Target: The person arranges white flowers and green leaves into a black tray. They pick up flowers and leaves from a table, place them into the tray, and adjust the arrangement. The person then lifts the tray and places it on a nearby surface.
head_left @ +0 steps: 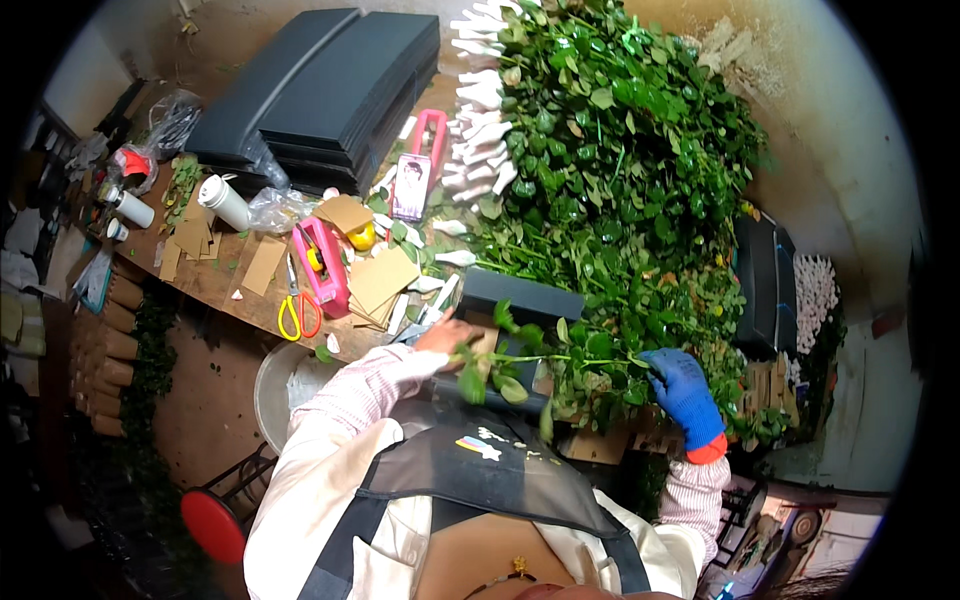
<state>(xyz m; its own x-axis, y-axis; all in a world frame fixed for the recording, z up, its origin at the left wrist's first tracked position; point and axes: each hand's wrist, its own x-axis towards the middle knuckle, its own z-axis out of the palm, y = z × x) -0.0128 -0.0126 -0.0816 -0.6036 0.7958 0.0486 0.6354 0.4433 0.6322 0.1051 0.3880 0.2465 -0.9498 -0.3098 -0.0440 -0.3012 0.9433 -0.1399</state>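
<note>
My right hand, in a blue glove with an orange-red cuff, is closed on one end of a leafy rose stem. The stem lies roughly level in front of my chest, and its leaves at the left end hang near my left hand. My bare left hand reaches over a dark open box, fingers stretched toward a piece of brown cardboard inside. Beyond the box lies a large heap of green rose stems, their heads in white sleeves along the left side.
Left on the table are scissors, a pink tape dispenser, cardboard pieces, a phone and a white cup. Dark flat sheets are stacked behind. A bin and red stool stand below left.
</note>
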